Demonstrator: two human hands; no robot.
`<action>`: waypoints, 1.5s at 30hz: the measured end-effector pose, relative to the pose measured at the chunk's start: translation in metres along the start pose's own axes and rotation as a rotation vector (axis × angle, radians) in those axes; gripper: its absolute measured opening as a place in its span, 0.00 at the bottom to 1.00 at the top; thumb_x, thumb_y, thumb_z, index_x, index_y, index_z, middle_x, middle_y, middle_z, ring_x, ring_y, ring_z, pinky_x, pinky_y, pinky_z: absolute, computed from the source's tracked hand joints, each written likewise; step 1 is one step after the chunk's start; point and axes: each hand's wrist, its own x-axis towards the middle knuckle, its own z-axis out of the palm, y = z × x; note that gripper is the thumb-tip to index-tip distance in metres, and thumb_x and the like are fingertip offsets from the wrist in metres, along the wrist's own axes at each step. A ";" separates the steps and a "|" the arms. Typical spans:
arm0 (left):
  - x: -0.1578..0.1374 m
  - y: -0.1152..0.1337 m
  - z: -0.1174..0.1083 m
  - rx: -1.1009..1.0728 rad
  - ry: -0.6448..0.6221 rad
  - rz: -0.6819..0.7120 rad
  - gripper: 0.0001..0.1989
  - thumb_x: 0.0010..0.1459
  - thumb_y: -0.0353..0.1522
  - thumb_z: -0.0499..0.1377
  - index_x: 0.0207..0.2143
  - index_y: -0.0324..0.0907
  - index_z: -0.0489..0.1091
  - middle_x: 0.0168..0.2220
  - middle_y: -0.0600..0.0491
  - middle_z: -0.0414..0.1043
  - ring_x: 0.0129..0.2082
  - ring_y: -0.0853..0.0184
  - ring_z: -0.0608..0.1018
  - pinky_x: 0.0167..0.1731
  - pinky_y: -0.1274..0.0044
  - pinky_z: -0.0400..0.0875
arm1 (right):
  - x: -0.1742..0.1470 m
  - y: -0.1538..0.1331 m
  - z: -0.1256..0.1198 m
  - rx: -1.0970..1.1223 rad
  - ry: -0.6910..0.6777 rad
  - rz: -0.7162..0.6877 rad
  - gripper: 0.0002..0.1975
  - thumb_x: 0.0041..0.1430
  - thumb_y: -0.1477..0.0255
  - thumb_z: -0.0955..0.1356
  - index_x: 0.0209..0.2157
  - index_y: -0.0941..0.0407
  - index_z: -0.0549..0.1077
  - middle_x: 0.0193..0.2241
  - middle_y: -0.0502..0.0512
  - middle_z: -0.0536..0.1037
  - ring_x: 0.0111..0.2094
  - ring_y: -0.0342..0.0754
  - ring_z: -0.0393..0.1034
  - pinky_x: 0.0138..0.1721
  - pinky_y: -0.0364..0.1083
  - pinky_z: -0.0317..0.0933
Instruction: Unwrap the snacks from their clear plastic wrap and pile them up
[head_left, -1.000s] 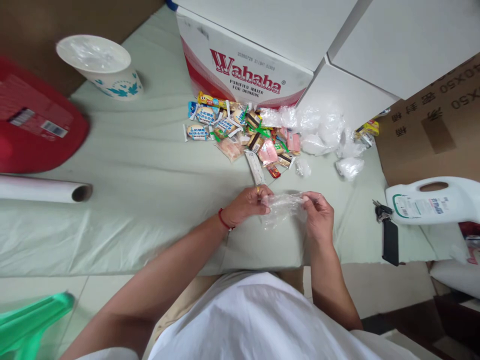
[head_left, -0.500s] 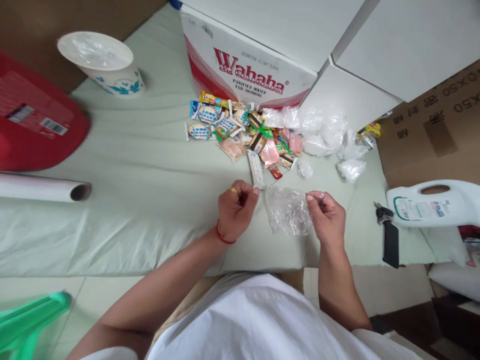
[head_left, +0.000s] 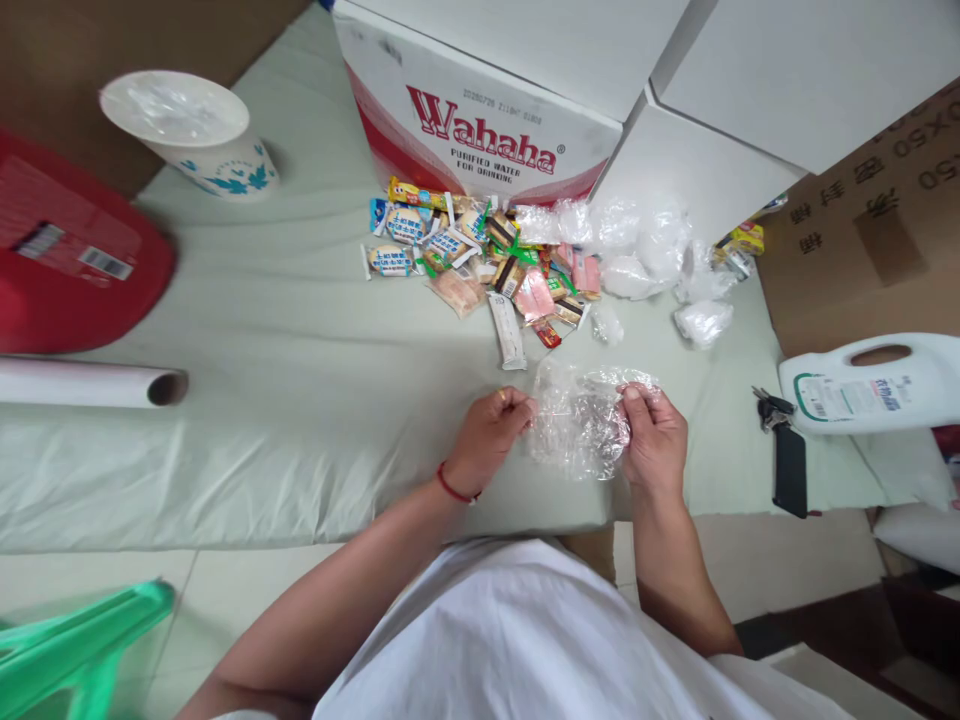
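Observation:
A crinkled clear plastic bag (head_left: 574,420) is stretched between my two hands above the green cloth. My left hand (head_left: 491,428), with a red cord at the wrist, pinches the bag's left edge. My right hand (head_left: 655,430) grips its right side between thumb and fingers. Just beyond my left hand lies a narrow white wrapped snack (head_left: 508,331). Behind it is a pile of small packaged snacks, among them blue-and-white wrapped biscuits (head_left: 406,223) and a pink packet (head_left: 534,296). Several crumpled clear plastic bags (head_left: 637,250) are heaped right of the pile.
A Wahaha carton (head_left: 487,130) stands behind the snacks. To the left are a paper cup (head_left: 217,165), a red container (head_left: 75,240) and a white roll (head_left: 82,382). On the right sit a white jug (head_left: 870,385), keys with a black fob (head_left: 790,470) and a brown carton (head_left: 862,260).
My left hand has moved from beside the narrow white snack to the clear bag's left edge and grips it. The bag is now spread wider between both hands.

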 end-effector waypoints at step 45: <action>-0.034 -0.006 -0.011 -0.030 0.326 -0.105 0.25 0.47 0.42 0.72 0.41 0.45 0.65 0.27 0.62 0.66 0.19 0.75 0.64 0.18 0.81 0.58 | -0.023 0.045 -0.025 -0.772 -0.254 -0.384 0.10 0.67 0.64 0.67 0.38 0.53 0.80 0.38 0.59 0.79 0.44 0.57 0.65 0.50 0.56 0.64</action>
